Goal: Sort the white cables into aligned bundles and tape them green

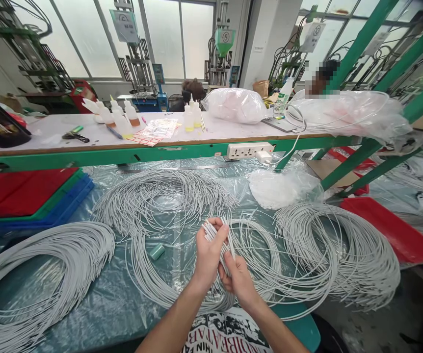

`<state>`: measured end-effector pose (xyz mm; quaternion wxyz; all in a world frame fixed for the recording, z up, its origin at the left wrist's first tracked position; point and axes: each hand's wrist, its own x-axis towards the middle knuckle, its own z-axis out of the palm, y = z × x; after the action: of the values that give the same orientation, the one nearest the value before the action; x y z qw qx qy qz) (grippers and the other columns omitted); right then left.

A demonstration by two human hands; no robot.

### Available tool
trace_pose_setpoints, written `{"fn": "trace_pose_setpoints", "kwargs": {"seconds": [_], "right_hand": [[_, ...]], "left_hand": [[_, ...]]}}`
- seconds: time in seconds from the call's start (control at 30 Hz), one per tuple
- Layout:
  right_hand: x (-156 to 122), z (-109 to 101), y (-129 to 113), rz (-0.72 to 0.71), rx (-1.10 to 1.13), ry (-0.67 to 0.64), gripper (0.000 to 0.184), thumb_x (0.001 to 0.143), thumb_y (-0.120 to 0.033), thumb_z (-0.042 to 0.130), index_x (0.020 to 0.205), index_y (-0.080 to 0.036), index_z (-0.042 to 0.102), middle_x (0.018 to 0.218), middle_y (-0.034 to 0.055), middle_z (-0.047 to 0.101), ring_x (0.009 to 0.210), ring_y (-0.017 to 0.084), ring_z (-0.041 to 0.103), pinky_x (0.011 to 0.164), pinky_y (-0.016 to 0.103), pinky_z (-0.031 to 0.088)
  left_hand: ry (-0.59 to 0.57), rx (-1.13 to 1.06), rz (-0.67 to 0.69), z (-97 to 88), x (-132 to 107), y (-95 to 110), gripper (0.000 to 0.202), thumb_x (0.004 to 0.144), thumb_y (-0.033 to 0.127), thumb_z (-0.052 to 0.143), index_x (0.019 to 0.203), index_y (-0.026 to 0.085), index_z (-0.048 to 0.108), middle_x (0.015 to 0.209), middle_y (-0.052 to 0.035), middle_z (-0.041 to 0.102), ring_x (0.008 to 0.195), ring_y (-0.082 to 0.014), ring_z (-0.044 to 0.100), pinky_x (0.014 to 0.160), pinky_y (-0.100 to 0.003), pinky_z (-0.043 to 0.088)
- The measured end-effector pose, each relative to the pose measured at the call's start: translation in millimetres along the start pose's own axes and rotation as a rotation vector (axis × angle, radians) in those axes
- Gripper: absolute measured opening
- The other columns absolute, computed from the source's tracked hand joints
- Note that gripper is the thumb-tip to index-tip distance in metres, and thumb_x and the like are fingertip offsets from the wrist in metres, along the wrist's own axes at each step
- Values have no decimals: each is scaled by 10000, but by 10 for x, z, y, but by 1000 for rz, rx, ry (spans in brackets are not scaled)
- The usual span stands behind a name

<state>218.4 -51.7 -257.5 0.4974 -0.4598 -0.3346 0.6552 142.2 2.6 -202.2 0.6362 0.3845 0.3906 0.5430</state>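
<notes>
My left hand [208, 251] is closed around a bunch of thin grey cable ends [211, 229], which stick up out of the fist. Just below it, my right hand [238, 275] pinches the same bunch lower down. The cables run down from my hands into a loose coil [182, 289] on the plastic-covered table [130, 294] in front of me. A small pale green roll of tape [156, 251] lies on the plastic to the left of my hands.
More grey cable coils lie at the left [38, 274], centre back [160, 196] and right [340, 255]. Stacked red, green and blue trays [31, 196] sit at the left. A green-edged shelf [160, 153] carries squeeze bottles [121, 120], plastic bags and a power strip [250, 149]. Another person [322, 78] works behind.
</notes>
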Motion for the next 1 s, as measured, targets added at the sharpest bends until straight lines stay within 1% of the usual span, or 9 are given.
{"fn": "trace_pose_setpoints", "kwargs": {"seconds": [0.1, 0.2, 0.33, 0.53, 0.67, 0.73, 0.83, 0.93, 1.0], "right_hand": [[8, 4, 24, -6, -29, 20, 675, 731, -817, 534, 536, -178, 441, 375, -102, 210, 319, 22, 130, 334, 188, 92], [16, 8, 46, -19, -56, 46, 678, 737, -821, 517, 530, -181, 432, 372, -98, 209, 321, 26, 134, 333, 193, 93], [18, 16, 39, -22, -47, 49, 668, 746, -806, 528, 531, -182, 424, 379, -96, 216, 327, 24, 130, 335, 192, 89], [23, 1, 5, -12, -7, 55, 661, 727, -802, 557, 540, -178, 446, 379, -98, 228, 325, 24, 143, 326, 183, 102], [31, 5, -1, -35, -32, 30, 657, 754, -788, 541, 525, -183, 423, 375, -94, 234, 321, 24, 146, 323, 186, 108], [38, 15, 3, -47, -27, 34, 648, 767, -777, 537, 531, -188, 409, 375, -94, 240, 321, 25, 150, 323, 186, 113], [34, 22, 24, -48, -19, 25, 627, 757, -763, 565, 551, -196, 396, 382, -100, 243, 322, 27, 163, 324, 186, 122], [-12, -10, 66, -44, -61, -34, 599, 748, -699, 634, 547, -204, 364, 395, -97, 249, 341, 28, 173, 339, 193, 133], [-64, -65, 90, -53, -92, -55, 586, 759, -638, 667, 535, -209, 337, 399, -90, 250, 351, 32, 180, 349, 202, 133]], "left_hand": [[15, 70, 6, -4, 29, -5, 271, 792, 346, 711, 932, 172, 558, 696, 42, 503, 602, -75, 447, 592, -198, 377], [35, 108, 3, 1, 43, 3, 283, 771, 350, 732, 898, 159, 568, 688, 42, 497, 599, -71, 446, 589, -194, 373], [48, 44, -38, -2, 39, -29, 275, 764, 372, 731, 854, 164, 575, 684, 41, 506, 563, -66, 436, 558, -191, 363], [199, -49, -156, -22, 28, -112, 302, 742, 389, 734, 925, 178, 620, 828, -7, 617, 658, -111, 549, 597, -212, 417], [25, -178, -135, 4, 16, -29, 224, 786, 346, 704, 801, 175, 559, 863, -26, 632, 749, -126, 591, 670, -225, 447], [-56, -232, -157, 19, 16, 17, 258, 780, 320, 719, 771, 179, 504, 762, 0, 603, 673, -105, 574, 632, -216, 434], [-105, -309, -225, 24, 33, 53, 275, 776, 287, 734, 831, 197, 480, 544, 96, 399, 470, -46, 414, 510, -177, 346], [-217, -346, -269, 21, 49, 74, 255, 798, 313, 711, 837, 208, 482, 467, 134, 240, 377, -30, 235, 427, -170, 248], [-335, -296, -261, 22, 41, 95, 278, 771, 356, 737, 879, 208, 527, 469, 115, 342, 385, -44, 317, 434, -180, 297]]}}
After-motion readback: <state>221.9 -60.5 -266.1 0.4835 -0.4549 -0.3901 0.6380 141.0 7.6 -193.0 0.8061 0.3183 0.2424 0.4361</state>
